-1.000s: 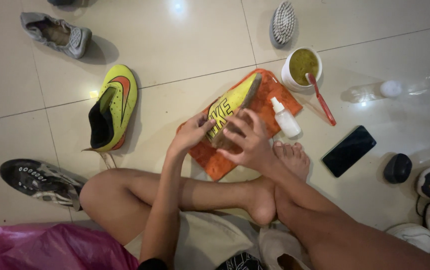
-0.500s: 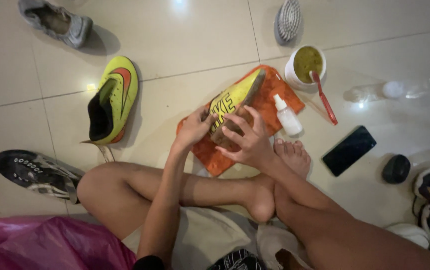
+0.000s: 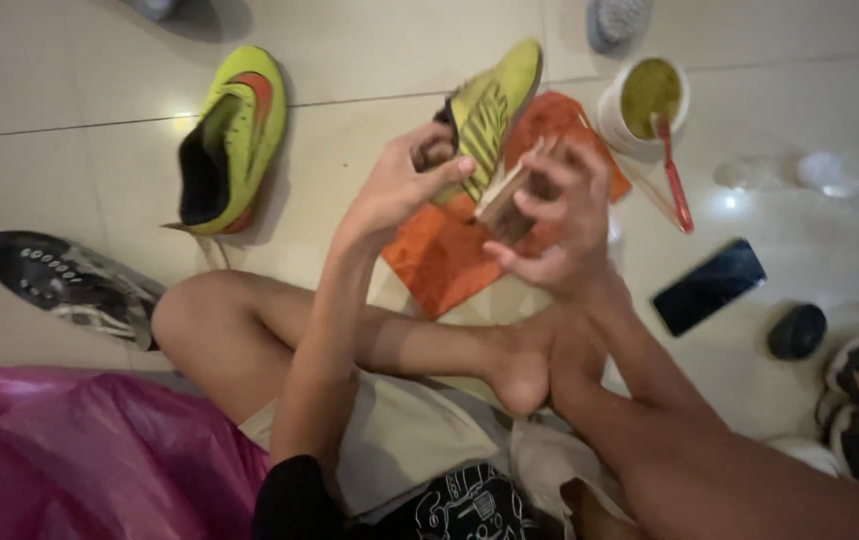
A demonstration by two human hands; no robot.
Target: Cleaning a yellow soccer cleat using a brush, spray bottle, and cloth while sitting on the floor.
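Two bare hands are raised above an orange cloth (image 3: 440,262) that is spread on the tiled floor (image 3: 370,40). A yellow-green football shoe (image 3: 490,105) is held up between them, its toe pointed away from the person. The left hand (image 3: 402,185) is closed on the heel end of the shoe, thumb on the near side. The right hand (image 3: 560,225) is half open, its fingers spread and curled about the lower edge of the shoe at the sole; how firmly it grips cannot be told, as that part is blurred. A matching yellow-green shoe (image 3: 232,135) is seen lying on the floor well to the left, and a black shoe (image 3: 65,285) nearer the person's knee. A white cup of green-brown liquid (image 3: 645,100) stands beside the cloth, with a red toothbrush (image 3: 672,170) leaned in it. A dark phone (image 3: 708,285) lies to the right.
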